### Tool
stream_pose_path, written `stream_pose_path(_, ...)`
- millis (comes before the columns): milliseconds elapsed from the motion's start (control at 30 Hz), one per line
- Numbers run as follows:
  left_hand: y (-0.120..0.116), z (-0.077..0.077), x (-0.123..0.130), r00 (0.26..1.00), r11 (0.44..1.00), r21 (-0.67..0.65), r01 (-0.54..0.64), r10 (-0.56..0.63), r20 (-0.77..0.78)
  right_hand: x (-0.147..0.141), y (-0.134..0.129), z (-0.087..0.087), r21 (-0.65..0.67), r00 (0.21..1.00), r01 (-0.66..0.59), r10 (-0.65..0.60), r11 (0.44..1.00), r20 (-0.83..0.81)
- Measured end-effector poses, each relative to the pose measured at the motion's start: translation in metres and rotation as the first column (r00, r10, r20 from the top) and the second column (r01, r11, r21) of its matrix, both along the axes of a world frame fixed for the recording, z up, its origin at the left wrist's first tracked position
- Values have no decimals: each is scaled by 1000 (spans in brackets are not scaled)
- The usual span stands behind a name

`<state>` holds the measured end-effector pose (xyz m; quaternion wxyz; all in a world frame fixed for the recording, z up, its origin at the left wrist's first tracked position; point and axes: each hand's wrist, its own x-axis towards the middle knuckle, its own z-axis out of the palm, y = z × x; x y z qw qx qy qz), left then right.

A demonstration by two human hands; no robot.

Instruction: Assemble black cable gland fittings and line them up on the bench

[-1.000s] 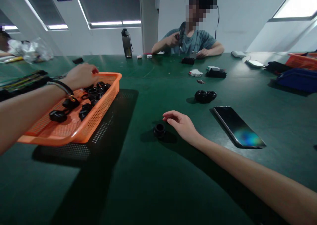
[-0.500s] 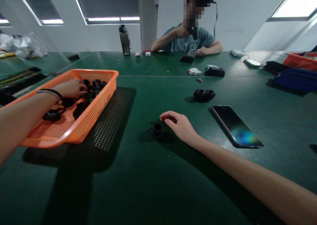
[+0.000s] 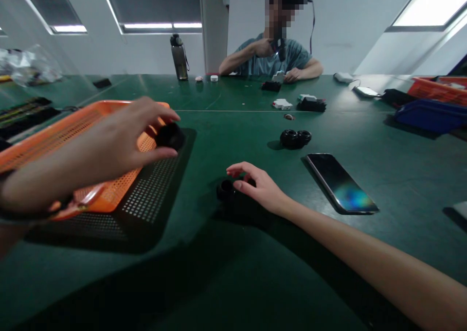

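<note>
- left hand (image 3: 127,131) grasping a black fitting (image 3: 170,135) midair, near the orange basket (image 3: 120,190)
- right hand (image 3: 260,185) loosely curled, seemingly empty, beside a second fitting (image 3: 225,190) (contact unclear)
- second one's on the green table (image 3: 219,141), held one not yet down
- both dark; second upright, round opening on top

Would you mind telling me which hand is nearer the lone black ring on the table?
Right. The right hand is just beside the black ring, contact unclear; the left hand is farther off, by the orange basket, holding another black part.
</note>
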<state>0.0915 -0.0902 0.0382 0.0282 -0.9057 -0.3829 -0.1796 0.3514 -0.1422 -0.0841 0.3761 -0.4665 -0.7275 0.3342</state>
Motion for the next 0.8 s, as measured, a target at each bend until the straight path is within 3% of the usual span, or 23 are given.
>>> stream_pose_path(67,-29,-17,16,985,983,-80,167,-170,-32,-1,-2,2,30,993,-53,49,998,105)
stream_pose_path(133,-43,-36,26,976,963,-181,198,-210,-53,-3,-3,5,56,979,-57,45,997,197)
stream_pose_path(333,-21,-77,39,972,935,-282,216,-232,-23,-1,-5,8,71,956,31,-50,997,288)
stream_pose_path(567,-9,-99,56,972,896,-377,235,-223,77,14,-13,4,90,952,116,-137,989,275)
stream_pose_path(800,-10,-115,54,970,851,-487,197,-99,220,14,-11,-1,42,966,133,-139,990,217)
